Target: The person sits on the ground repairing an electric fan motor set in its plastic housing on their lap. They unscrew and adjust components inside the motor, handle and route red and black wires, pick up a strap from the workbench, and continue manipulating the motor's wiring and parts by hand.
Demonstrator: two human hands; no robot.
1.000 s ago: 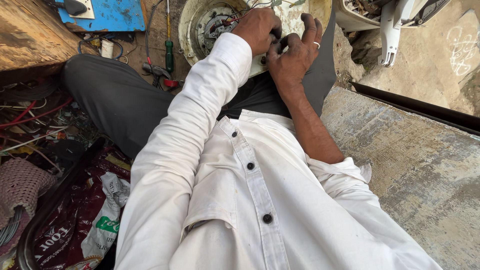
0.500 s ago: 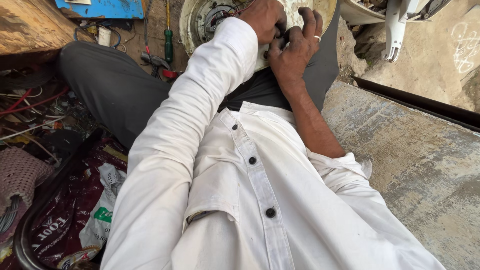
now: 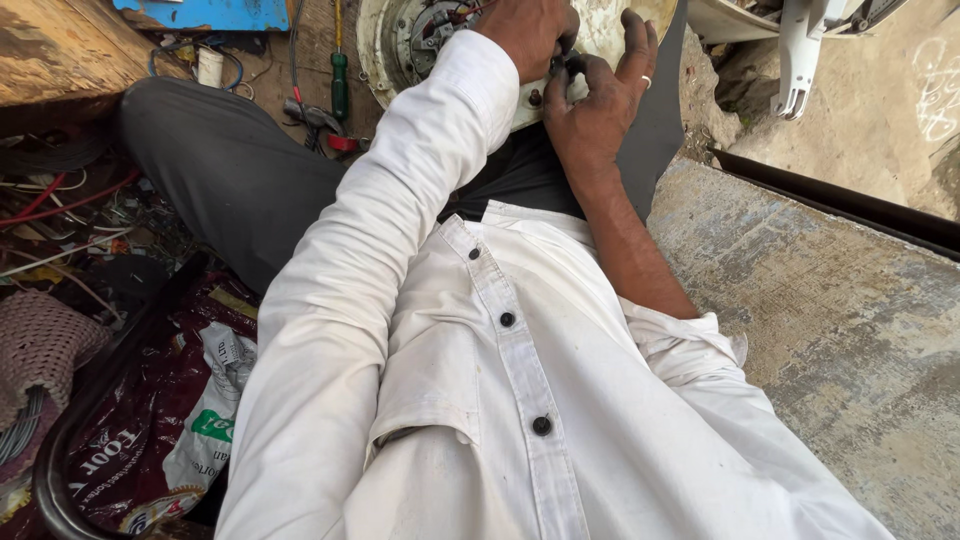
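A: What is the biggest thing near the hands?

B: A round cream motor housing (image 3: 610, 30) at the top edge, resting on the lap. Inside its left part there is grey metal with small wires. It looks worn and dirty.

A: And the hands?

B: Both lie on the housing. The left hand (image 3: 530, 35), in a long white sleeve, is curled narrow on its middle; what it grips I cannot tell. The right hand (image 3: 600, 95) wears a ring, its fingers half bent, touching the lower rim just beside the left hand.

A: What hides the view?

B: The white sleeve (image 3: 400, 230) crosses in front and covers the lower left of the housing.

A: Other things?

B: Left of the housing lies a green screwdriver (image 3: 340, 85), and just below it pliers with red handles (image 3: 325, 125). Far left of them are loose wires (image 3: 60, 200).
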